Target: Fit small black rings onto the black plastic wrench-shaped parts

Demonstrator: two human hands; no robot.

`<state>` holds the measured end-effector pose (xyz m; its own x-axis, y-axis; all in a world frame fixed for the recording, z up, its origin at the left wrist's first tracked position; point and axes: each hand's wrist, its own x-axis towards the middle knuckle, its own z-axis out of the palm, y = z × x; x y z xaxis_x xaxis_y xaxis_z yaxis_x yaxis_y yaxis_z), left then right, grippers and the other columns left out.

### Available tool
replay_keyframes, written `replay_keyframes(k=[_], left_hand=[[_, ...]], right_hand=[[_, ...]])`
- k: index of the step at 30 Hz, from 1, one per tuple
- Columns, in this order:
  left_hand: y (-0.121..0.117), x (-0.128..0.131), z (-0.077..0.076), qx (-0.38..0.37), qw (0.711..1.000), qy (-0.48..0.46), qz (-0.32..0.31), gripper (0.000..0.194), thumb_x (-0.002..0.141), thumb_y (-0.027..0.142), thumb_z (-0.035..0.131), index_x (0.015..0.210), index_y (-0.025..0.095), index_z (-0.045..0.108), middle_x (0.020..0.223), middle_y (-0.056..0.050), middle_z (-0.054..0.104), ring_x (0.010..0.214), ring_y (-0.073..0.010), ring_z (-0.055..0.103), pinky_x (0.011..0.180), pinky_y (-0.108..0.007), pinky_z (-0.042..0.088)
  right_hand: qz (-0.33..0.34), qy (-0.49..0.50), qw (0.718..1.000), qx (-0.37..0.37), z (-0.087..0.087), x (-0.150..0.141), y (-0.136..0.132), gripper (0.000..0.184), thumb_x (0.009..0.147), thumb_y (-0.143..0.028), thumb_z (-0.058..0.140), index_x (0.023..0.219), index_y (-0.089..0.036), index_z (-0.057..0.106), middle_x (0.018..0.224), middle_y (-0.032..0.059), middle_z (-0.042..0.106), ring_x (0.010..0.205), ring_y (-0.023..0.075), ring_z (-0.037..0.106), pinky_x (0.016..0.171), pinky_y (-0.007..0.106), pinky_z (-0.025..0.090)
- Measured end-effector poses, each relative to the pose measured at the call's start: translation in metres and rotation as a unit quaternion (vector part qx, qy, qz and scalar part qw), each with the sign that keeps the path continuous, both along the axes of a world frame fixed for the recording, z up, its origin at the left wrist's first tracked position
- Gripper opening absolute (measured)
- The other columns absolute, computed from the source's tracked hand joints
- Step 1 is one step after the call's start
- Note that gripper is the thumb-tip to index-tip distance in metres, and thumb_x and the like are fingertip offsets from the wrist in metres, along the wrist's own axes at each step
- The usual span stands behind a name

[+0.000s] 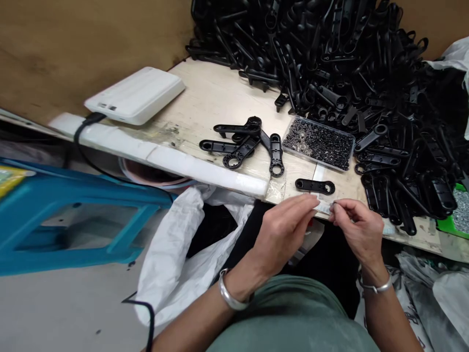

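Between my two hands, at the table's front edge, is a small white strip (323,207) with faint marks on it. My left hand (280,234) pinches its left end with the fingers held together. The thumb and forefinger of my right hand (361,230) close on its other end; a tiny dark spot at those fingertips is too small to name. Just beyond the fingers lies one black plastic handle piece (314,186) with a ring end. Further left, another black handle piece (276,155) lies beside a small group of similar pieces (240,142).
A clear box (318,143) of small black parts stands behind the hands. A large heap of black handles (322,58) fills the back and right. At the left sits a white device (135,95) with a cable. A green tray (459,212) holds small metal parts; a blue stool (73,220) stands left.
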<state>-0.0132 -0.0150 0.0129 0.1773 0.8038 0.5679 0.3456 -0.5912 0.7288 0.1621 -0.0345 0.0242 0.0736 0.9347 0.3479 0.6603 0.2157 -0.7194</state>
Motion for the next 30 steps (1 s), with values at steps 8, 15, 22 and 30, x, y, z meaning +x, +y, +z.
replay_keyframes(k=[8,15,22,30], left_hand=[[0.043,0.005,0.011,0.091,0.937,0.338,-0.018,0.016,0.091,0.011,0.051,0.100,0.011,0.064,0.107,-0.013,0.069,0.103,-0.0274,0.063,0.083,-0.041,0.051],[0.047,0.002,0.000,0.057,0.954,0.288,-0.065,0.018,0.092,0.008,0.048,0.091,0.011,0.065,0.098,-0.010,0.069,0.095,-0.0200,0.063,0.085,-0.033,0.053],[0.048,-0.002,0.002,0.031,0.953,0.287,-0.090,0.021,0.093,0.005,0.044,0.093,0.013,0.064,0.100,-0.008,0.067,0.097,-0.0180,0.063,0.087,-0.032,0.055],[0.049,-0.003,0.002,0.005,0.952,0.284,-0.112,0.020,0.093,0.006,0.046,0.093,0.012,0.065,0.101,-0.008,0.067,0.100,-0.0183,0.062,0.087,-0.032,0.055]], right_hand=[[0.012,0.089,0.995,-0.030,0.000,0.004,0.035,0.010,0.087,-0.024,0.062,0.088,-0.016,0.069,0.063,-0.0008,0.068,0.051,0.0122,0.064,0.050,0.020,0.052],[0.055,-0.016,0.998,-0.018,0.000,0.008,0.047,0.010,0.085,-0.023,0.060,0.080,-0.017,0.067,0.062,-0.0004,0.067,0.047,0.0121,0.063,0.047,0.020,0.048],[0.117,-0.094,0.989,0.001,0.006,0.017,0.056,0.007,0.085,-0.020,0.060,0.083,-0.019,0.068,0.067,-0.0012,0.067,0.054,0.0116,0.061,0.052,0.020,0.049],[0.182,-0.148,0.972,-0.004,0.016,0.023,0.061,0.009,0.083,-0.015,0.060,0.078,-0.018,0.067,0.065,-0.0035,0.064,0.051,0.0081,0.054,0.050,0.017,0.043]])
